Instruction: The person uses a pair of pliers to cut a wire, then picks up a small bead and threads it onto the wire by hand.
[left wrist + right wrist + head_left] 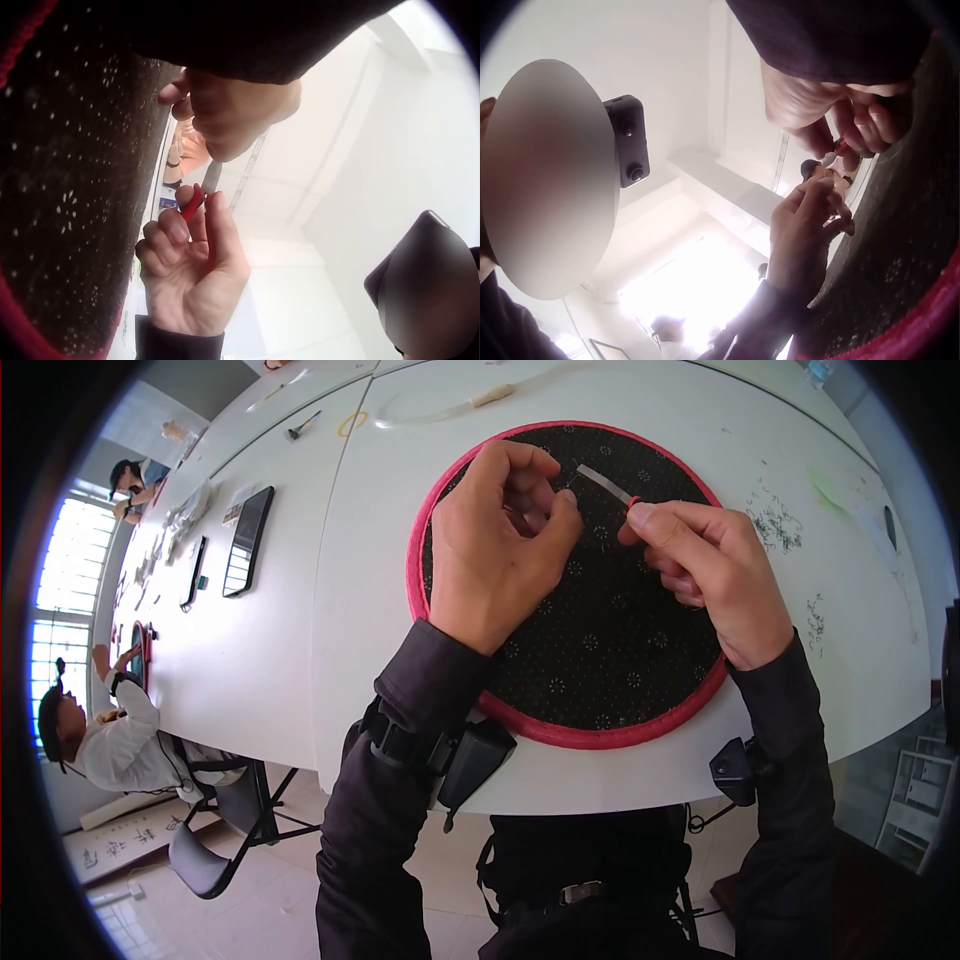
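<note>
A round black mat [600,660] with small white flower prints and a red edge lies on the white table. Above its upper part, the right hand [712,565] pinches a small tool with a red handle [632,503] and a narrow flat metal blade [603,482]; the blade points at the left hand. The left hand [505,535] has its thumb and index fingertips close together at the blade's tip, with the other fingers curled. Something very thin seems to be between them, too fine to make out. In the left wrist view the blade [212,176] reaches the left fingertips.
A phone [248,542] and a dark narrow item [193,572] lie on the table at the left. Behind the mat is a clear tube with a tan handle [492,396]. Small dark curled bits [778,525] lie right of the mat. Another person [110,730] sits far left.
</note>
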`<state>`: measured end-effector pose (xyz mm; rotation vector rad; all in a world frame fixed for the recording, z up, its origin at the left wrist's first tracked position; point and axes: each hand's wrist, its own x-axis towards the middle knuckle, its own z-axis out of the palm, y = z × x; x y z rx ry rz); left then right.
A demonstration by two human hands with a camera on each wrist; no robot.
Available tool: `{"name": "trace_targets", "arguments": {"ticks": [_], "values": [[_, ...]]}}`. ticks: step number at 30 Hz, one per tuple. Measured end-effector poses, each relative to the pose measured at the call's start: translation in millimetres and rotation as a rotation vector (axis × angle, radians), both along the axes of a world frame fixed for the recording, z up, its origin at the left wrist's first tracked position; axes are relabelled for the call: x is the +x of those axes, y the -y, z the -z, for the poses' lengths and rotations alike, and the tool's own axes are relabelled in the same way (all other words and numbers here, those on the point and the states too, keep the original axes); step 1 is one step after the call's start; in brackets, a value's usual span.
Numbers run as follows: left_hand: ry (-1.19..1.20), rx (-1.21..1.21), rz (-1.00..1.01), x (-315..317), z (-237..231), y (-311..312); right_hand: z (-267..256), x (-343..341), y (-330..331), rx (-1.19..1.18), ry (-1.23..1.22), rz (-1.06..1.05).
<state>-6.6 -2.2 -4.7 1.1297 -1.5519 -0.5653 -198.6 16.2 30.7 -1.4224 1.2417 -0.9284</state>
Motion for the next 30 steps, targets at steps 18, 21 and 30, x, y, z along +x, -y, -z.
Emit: {"name": "trace_targets", "arguments": {"ticks": [18,21,30], "values": [[0.058,-0.082,-0.024,0.2,-0.9,-0.3,1.7,0.8,-1.5,0.003,-0.017,-0.016],[0.048,-0.079,-0.031,-0.3,-0.2,-0.4,1.2,0.1,-1.7,0.011,-0.018,-0.019],[-0.022,-0.046,0.009,0.1,2.1,0.7,2.2,0.2,-2.7,-0.003,-0.008,-0.025]]}}
